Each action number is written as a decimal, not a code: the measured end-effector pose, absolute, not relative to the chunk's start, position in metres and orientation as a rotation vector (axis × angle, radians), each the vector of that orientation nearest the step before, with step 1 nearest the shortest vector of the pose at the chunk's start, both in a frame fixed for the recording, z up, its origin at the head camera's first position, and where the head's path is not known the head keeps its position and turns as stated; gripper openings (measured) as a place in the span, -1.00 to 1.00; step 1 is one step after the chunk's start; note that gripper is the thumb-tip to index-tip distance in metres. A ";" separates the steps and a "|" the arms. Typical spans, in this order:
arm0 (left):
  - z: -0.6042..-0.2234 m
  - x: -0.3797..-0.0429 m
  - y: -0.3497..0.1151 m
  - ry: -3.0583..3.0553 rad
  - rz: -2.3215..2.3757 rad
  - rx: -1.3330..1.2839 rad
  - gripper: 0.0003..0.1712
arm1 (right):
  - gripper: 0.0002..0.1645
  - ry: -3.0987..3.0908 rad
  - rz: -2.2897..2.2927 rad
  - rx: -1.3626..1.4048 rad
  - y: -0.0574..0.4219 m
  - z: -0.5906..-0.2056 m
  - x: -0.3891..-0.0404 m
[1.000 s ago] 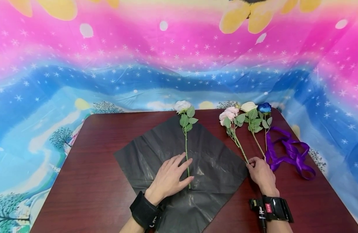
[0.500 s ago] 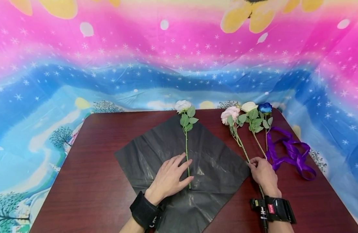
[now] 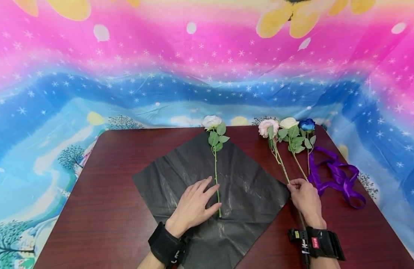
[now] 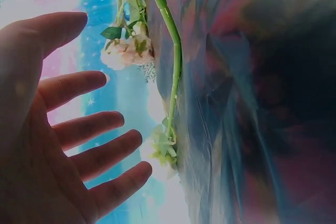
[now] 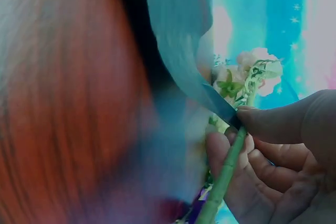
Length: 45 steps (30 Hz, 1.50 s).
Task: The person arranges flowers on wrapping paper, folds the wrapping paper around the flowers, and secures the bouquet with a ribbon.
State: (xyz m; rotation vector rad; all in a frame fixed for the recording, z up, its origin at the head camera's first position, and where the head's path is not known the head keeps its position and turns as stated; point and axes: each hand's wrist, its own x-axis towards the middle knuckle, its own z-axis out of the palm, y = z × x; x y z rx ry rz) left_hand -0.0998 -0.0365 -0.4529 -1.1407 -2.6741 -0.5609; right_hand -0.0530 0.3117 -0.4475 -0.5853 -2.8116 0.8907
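Note:
My left hand [image 3: 194, 203] is spread over the black wrapping sheet [image 3: 180, 168], its fingers close beside the stem of a white rose [image 3: 212, 122] lying on the sheet. Straight, parted fingers show in the left wrist view, with the green stem [image 4: 176, 72] past them. With thumb and fingertips, my right hand [image 3: 306, 198] pinches the stem [image 5: 223, 179] of a pale pink flower [image 3: 268, 128]. Its lower stem runs back under the wrist. Right at that pinch lies the sheet's right corner [image 5: 223, 106].
A cream rose [image 3: 289, 123] and a blue rose [image 3: 307, 124] lie just right of the pink flower. Beside their stems is a tangled purple ribbon [image 3: 338, 173]. The dark red table [image 3: 109, 201] ends at a printed cloth backdrop [image 3: 180, 93].
The pink flower's head has turned and shifted slightly right as my right hand moved a little right with its stem. The left hand has stayed nearly in place.

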 end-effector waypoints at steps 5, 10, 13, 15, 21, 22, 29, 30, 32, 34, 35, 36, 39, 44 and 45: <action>-0.453 -0.099 -0.038 -2.678 -0.569 -1.127 -0.42 | -0.75 -2.746 0.939 -0.538 0.309 -0.441 -0.052; -0.453 -0.098 -0.040 -2.694 -0.569 -1.112 -0.43 | -0.77 -2.695 0.880 -0.505 0.305 -0.430 -0.052; -0.453 -0.097 -0.041 -2.687 -0.567 -1.110 -0.43 | -0.78 -2.668 0.847 -0.493 0.305 -0.425 -0.052; -0.454 -0.096 -0.042 -2.689 -0.566 -1.107 -0.43 | -0.78 -2.657 0.832 -0.492 0.305 -0.422 -0.052; -0.454 -0.096 -0.043 -2.713 -0.565 -1.091 -0.44 | -0.75 -2.632 0.876 -0.504 0.305 -0.418 -0.050; -0.454 -0.096 -0.044 -2.715 -0.562 -1.089 -0.45 | -0.75 -2.628 0.890 -0.507 0.305 -0.418 -0.049; -0.456 -0.095 -0.045 -2.707 -0.569 -1.084 -0.47 | -0.69 -2.606 0.959 -0.501 0.300 -0.413 -0.048; -0.456 -0.095 -0.045 -2.708 -0.571 -1.081 -0.48 | -0.68 -2.600 0.973 -0.498 0.299 -0.412 -0.049; -0.456 -0.095 -0.046 -2.711 -0.577 -1.072 -0.47 | -0.70 -2.580 1.013 -0.494 0.294 -0.412 -0.052; -0.455 -0.095 -0.048 -2.718 -0.584 -1.061 -0.47 | -0.71 -2.562 1.057 -0.493 0.289 -0.411 -0.055; -0.455 -0.094 -0.049 -2.721 -0.586 -1.055 -0.47 | -0.71 -2.556 1.079 -0.492 0.286 -0.411 -0.058; -0.455 -0.094 -0.050 -2.726 -0.588 -1.049 -0.47 | -0.72 -2.549 1.102 -0.492 0.283 -0.411 -0.060; -0.454 -0.094 -0.053 -2.740 -0.594 -1.036 -0.47 | -0.72 -2.535 1.157 -0.495 0.273 -0.411 -0.067; -0.453 -0.093 -0.057 -2.757 -0.595 -1.014 -0.47 | -0.74 -2.477 1.296 -0.453 0.255 -0.413 -0.080; -0.454 -0.093 -0.058 -2.760 -0.598 -1.009 -0.47 | -0.75 -2.468 1.322 -0.442 0.251 -0.414 -0.083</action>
